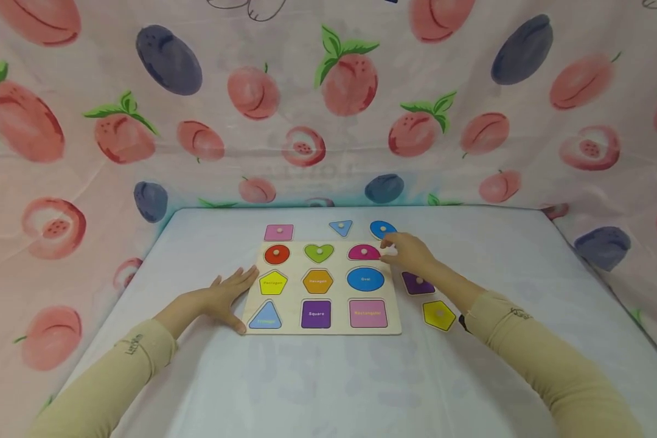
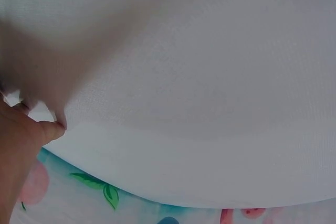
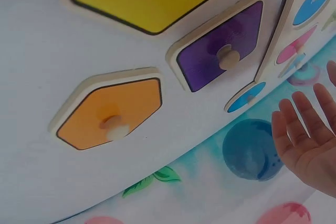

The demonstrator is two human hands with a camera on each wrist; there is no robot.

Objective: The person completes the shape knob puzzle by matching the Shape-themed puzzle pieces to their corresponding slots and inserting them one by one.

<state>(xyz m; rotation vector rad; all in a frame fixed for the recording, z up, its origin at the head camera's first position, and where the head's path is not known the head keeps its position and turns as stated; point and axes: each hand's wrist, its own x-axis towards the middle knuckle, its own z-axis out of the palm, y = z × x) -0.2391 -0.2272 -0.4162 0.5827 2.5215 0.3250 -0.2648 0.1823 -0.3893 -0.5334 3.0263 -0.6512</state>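
A wooden shape puzzle board (image 1: 291,315) lies flat on the table. My left hand (image 1: 224,300) rests at its left edge, fingers spread. The red circle (image 1: 277,254), green heart (image 1: 319,253) and magenta semicircle (image 1: 364,252), each with a knob, sit along the far row. Close by the semicircle and the loose blue oval piece (image 1: 380,229) is my right hand (image 1: 410,252), fingers loosely bent. In the right wrist view its fingers (image 3: 300,121) look relaxed with nothing between them. The nearer two rows show printed, unfilled recesses such as the oval (image 1: 365,279).
Beyond the board lie a pink rectangle piece (image 1: 279,232) and a light blue triangle piece (image 1: 341,227). Right of it are a purple square piece (image 1: 418,283), a yellow pentagon piece (image 1: 439,316) and an orange hexagon piece (image 3: 113,111). A fruit-print curtain (image 1: 301,91) hangs behind.
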